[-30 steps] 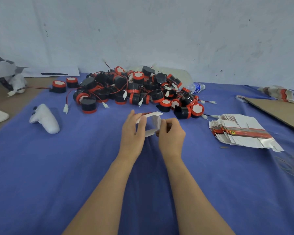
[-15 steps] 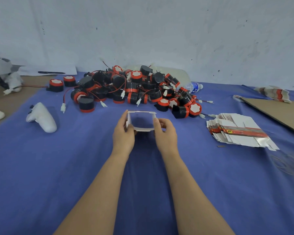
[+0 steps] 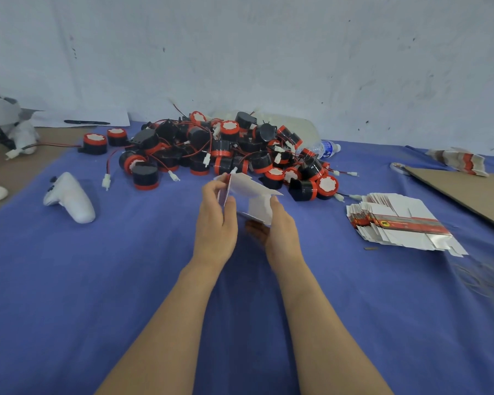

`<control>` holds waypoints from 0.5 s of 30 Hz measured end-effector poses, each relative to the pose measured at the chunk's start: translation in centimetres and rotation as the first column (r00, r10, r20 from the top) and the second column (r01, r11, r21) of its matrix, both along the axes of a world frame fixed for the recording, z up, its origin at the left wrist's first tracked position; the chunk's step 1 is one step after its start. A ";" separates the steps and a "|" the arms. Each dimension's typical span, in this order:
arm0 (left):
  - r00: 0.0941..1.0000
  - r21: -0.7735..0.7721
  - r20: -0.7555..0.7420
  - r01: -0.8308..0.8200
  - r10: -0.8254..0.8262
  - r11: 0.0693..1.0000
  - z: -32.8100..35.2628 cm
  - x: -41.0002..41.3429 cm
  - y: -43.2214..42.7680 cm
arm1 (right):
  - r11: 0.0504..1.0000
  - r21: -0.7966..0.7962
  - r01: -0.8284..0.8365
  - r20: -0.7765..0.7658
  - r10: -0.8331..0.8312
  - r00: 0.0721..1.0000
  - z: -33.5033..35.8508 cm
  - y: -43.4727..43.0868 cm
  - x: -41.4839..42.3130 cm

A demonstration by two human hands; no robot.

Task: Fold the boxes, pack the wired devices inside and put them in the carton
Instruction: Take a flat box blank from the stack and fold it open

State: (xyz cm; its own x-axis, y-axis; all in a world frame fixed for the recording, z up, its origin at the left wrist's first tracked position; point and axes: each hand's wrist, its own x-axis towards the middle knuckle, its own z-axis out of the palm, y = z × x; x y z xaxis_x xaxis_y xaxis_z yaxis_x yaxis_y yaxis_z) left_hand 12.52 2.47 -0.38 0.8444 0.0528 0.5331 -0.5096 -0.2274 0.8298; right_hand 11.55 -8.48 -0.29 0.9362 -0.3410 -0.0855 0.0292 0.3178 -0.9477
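Note:
A small white cardboard box, partly opened out with a flap sticking up, is held above the blue cloth between both hands. My left hand grips its left side with thumb and fingers. My right hand cups it from the right and beneath. Just behind lies a heap of black-and-red round wired devices with red wires and white plugs. A stack of flat unfolded boxes lies to the right.
A white handheld controller lies at the left on the blue cloth. A brown cardboard sheet sits at the far right, with more flat boxes behind it. A water bottle lies behind the heap.
The box has been turned from an open square sleeve facing me to a tilted pose with a flap raised. Both hands shifted round it and stayed on it.

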 end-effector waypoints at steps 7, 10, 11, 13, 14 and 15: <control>0.991 0.216 0.115 -0.099 0.075 0.971 -0.2 0.6 0.4 | 0.999 -0.034 0.039 -0.051 -0.040 0.998 -0.1 -0.3 0.1; 0.989 0.221 0.147 -0.057 0.025 0.974 -0.3 0.5 0.3 | 0.991 0.133 0.005 -0.042 0.001 0.999 0.2 -0.5 -0.2; 0.990 0.225 0.139 -0.031 -0.001 0.974 -0.3 0.4 0.2 | 0.983 0.185 -0.012 -0.032 0.019 0.999 0.3 -0.6 -0.4; 0.991 0.236 0.131 -0.006 -0.026 0.972 -0.5 0.2 0.2 | 0.968 0.249 -0.043 -0.021 0.050 0.999 0.5 -0.7 -0.6; 0.989 0.249 0.142 -0.009 -0.028 0.968 -0.5 0.2 0.1 | 0.961 0.270 -0.054 -0.023 0.062 0.998 0.5 -0.7 -0.7; 0.987 0.261 0.156 -0.013 -0.029 0.965 -0.6 0.1 0.1 | 0.956 0.286 -0.058 -0.029 0.069 0.997 0.5 -0.8 -0.7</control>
